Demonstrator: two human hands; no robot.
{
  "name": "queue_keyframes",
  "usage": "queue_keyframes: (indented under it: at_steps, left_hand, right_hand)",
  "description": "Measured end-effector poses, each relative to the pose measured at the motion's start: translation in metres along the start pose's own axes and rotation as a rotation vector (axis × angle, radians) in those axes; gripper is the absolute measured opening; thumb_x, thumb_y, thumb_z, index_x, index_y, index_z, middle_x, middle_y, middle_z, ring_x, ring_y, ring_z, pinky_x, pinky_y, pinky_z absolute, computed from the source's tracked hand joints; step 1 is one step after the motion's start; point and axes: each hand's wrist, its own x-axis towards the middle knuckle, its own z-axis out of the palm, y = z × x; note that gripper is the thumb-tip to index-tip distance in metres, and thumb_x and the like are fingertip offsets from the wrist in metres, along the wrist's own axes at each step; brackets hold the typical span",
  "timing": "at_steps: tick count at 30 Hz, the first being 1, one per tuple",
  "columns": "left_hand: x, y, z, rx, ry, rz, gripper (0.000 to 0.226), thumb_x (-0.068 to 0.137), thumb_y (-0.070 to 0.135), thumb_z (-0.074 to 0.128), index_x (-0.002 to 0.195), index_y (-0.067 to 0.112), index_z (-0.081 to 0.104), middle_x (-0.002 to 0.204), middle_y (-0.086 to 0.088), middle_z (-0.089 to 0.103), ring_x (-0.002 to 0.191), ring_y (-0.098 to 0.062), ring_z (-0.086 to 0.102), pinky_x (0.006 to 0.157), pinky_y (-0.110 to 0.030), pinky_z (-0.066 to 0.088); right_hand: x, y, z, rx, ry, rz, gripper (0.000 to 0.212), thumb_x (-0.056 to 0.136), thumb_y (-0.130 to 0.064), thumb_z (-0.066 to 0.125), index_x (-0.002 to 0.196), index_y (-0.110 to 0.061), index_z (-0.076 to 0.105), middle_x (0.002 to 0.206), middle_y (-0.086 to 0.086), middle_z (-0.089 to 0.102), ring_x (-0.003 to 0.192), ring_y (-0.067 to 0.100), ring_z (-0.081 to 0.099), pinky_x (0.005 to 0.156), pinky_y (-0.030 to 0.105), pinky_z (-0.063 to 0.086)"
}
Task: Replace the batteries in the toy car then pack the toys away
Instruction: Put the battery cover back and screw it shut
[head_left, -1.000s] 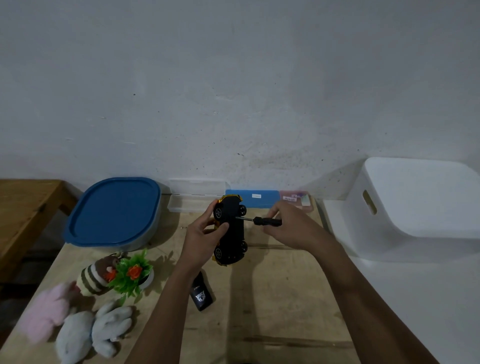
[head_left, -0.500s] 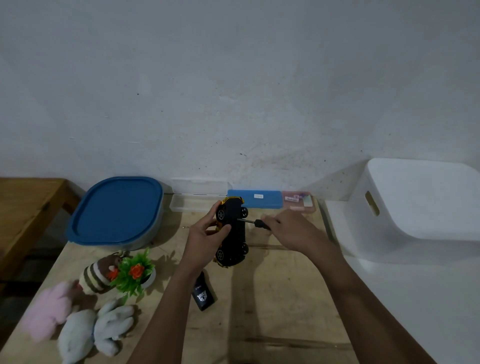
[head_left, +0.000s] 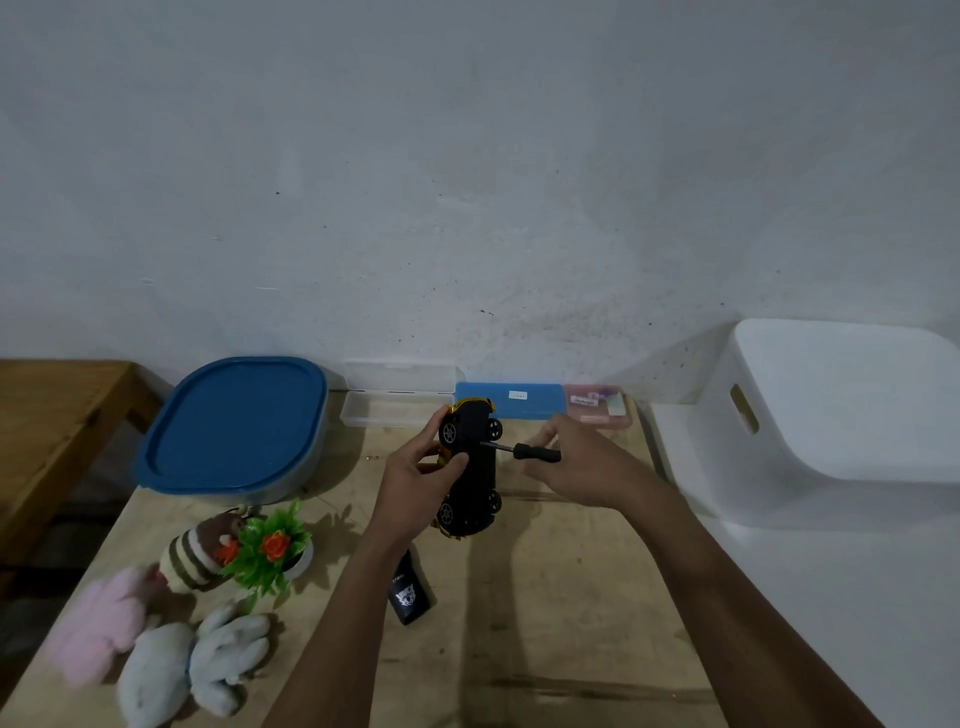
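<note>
A black and yellow toy car (head_left: 475, 470) stands on end above the wooden table (head_left: 545, 597), its black underside and wheels facing right. My left hand (head_left: 415, 478) grips the car from the left side. My right hand (head_left: 582, 462) holds a small black-handled screwdriver (head_left: 530, 451) by its handle. The metal tip touches the car's underside near the upper wheels. A black remote control (head_left: 409, 590) lies on the table under my left forearm.
A blue-lidded tub (head_left: 234, 431) sits at the back left. Clear (head_left: 395, 400), blue (head_left: 511, 399) and pink (head_left: 597, 410) cases line the wall. A white bin (head_left: 841, 421) stands upside down at right. Plush toys (head_left: 171, 654) and a plastic plant (head_left: 270, 551) lie front left.
My right hand has slid back along the screwdriver, so more of its black handle shows. The car and my left hand have stayed almost still.
</note>
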Motion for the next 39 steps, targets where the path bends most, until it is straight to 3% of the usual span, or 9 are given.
queue_keyframes:
  at_steps: [3, 7, 11, 14, 18, 24, 29, 34, 39]
  left_hand:
    - [-0.001, 0.002, 0.001, 0.009, -0.019, 0.001, 0.064, 0.092, 0.002, 0.064, 0.145, 0.031, 0.043, 0.111, 0.009, 0.069, 0.088, 0.017, 0.063, 0.08, -0.012, 0.054]
    - [-0.003, 0.001, 0.004, 0.02, -0.038, -0.004, 0.063, 0.092, 0.001, 0.064, 0.146, 0.027, 0.043, 0.112, 0.009, 0.066, 0.084, 0.019, 0.063, 0.069, -0.004, 0.048]
    - [-0.002, 0.0, 0.005, 0.021, -0.043, -0.005, 0.064, 0.091, 0.0, 0.064, 0.146, 0.025, 0.044, 0.111, 0.011, 0.067, 0.084, 0.018, 0.064, 0.07, -0.005, 0.049]
    - [-0.001, 0.0, 0.006, 0.022, -0.05, -0.007, 0.063, 0.091, -0.001, 0.065, 0.145, 0.025, 0.045, 0.115, 0.008, 0.067, 0.085, 0.018, 0.064, 0.071, -0.004, 0.049]
    - [-0.003, -0.002, 0.009, 0.036, -0.073, -0.015, 0.064, 0.092, 0.002, 0.064, 0.146, 0.028, 0.043, 0.119, 0.005, 0.067, 0.09, 0.018, 0.063, 0.073, -0.005, 0.049]
    - [-0.002, -0.003, 0.008, 0.018, -0.037, -0.026, 0.064, 0.091, 0.002, 0.065, 0.145, 0.028, 0.044, 0.114, 0.011, 0.068, 0.089, 0.019, 0.063, 0.071, -0.004, 0.049]
    - [-0.003, -0.001, 0.007, 0.024, -0.032, -0.008, 0.064, 0.091, 0.003, 0.066, 0.146, 0.027, 0.043, 0.117, 0.009, 0.067, 0.088, 0.019, 0.063, 0.07, -0.004, 0.048]
    - [-0.003, 0.003, 0.006, 0.017, -0.023, 0.006, 0.063, 0.091, 0.001, 0.064, 0.145, 0.027, 0.043, 0.108, 0.018, 0.065, 0.087, 0.022, 0.061, 0.069, -0.002, 0.048]
    - [0.0, 0.002, 0.002, 0.026, -0.025, 0.002, 0.064, 0.092, 0.005, 0.066, 0.147, 0.029, 0.043, 0.113, 0.014, 0.065, 0.088, 0.021, 0.061, 0.074, -0.005, 0.05]
  right_hand:
    - [-0.001, 0.001, -0.003, -0.007, 0.06, -0.032, 0.018, 0.091, -0.034, 0.064, 0.093, -0.018, 0.058, 0.097, 0.006, 0.066, 0.088, 0.02, 0.062, 0.077, 0.036, 0.05]
    - [0.0, 0.001, -0.002, -0.058, 0.074, 0.005, 0.04, 0.1, -0.044, 0.045, 0.08, -0.014, 0.063, 0.082, 0.011, 0.065, 0.085, 0.029, 0.065, 0.066, 0.032, 0.043]
    - [-0.004, 0.007, -0.006, 0.033, 0.002, 0.021, 0.029, 0.09, -0.043, 0.062, 0.104, -0.02, 0.051, 0.097, -0.001, 0.06, 0.087, 0.016, 0.059, 0.065, 0.028, 0.043]
    - [-0.004, 0.012, -0.007, 0.022, 0.046, -0.007, 0.025, 0.087, -0.037, 0.068, 0.094, -0.017, 0.054, 0.096, 0.005, 0.063, 0.083, 0.017, 0.059, 0.071, 0.031, 0.047]
    - [-0.001, 0.012, -0.009, 0.029, 0.174, 0.004, 0.039, 0.095, -0.044, 0.055, 0.069, -0.014, 0.056, 0.07, 0.008, 0.056, 0.066, 0.016, 0.053, 0.059, 0.03, 0.036]
    - [-0.004, 0.02, 0.001, 0.062, 0.033, -0.026, 0.02, 0.087, -0.033, 0.068, 0.097, -0.022, 0.055, 0.095, -0.003, 0.062, 0.086, 0.015, 0.061, 0.071, 0.03, 0.049]
    - [-0.001, 0.02, 0.005, 0.019, 0.17, -0.021, 0.04, 0.096, -0.045, 0.051, 0.091, -0.011, 0.071, 0.069, 0.002, 0.058, 0.063, 0.013, 0.053, 0.056, 0.026, 0.035]
    - [-0.004, 0.021, 0.004, 0.105, 0.099, -0.037, 0.022, 0.087, -0.036, 0.068, 0.099, -0.022, 0.055, 0.091, -0.005, 0.063, 0.077, 0.009, 0.059, 0.059, 0.023, 0.04]
    - [0.0, 0.023, 0.0, 0.077, 0.18, -0.063, 0.025, 0.094, -0.04, 0.058, 0.081, -0.019, 0.062, 0.079, 0.001, 0.062, 0.073, 0.017, 0.058, 0.061, 0.027, 0.041]
